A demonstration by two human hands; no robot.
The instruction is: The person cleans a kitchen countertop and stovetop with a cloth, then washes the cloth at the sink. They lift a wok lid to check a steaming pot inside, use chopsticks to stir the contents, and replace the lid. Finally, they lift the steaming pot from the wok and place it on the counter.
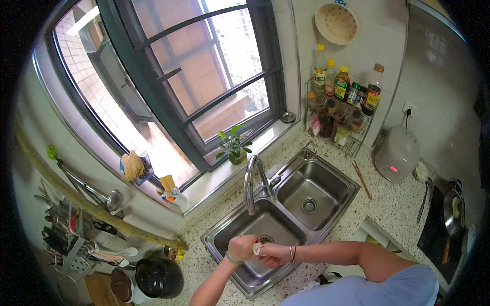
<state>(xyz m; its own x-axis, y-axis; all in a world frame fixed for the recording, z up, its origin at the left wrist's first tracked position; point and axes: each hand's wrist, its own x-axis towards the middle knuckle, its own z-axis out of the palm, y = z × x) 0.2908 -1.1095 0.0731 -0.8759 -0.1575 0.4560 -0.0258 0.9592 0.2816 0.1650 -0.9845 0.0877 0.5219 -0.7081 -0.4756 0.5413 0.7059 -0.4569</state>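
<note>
Over the left basin of the double steel sink, my two hands meet closed around a small whitish, crumpled, cloth-like piece. My left hand is a fist, a pale green bangle on its wrist. Against it from the right comes my right hand, fingers curled, with a bracelet and a red string at the wrist. Most of the whitish piece is hidden inside the hands. Just beyond them, the curved faucet hangs over the same basin; no water shows. The left drain is partly covered by my hands.
A potted plant stands on the windowsill. Sauce bottles fill a wire rack in the corner. Chopsticks lie right of the sink, near a white rice cooker. A dark pot sits at the left; a pan is far right.
</note>
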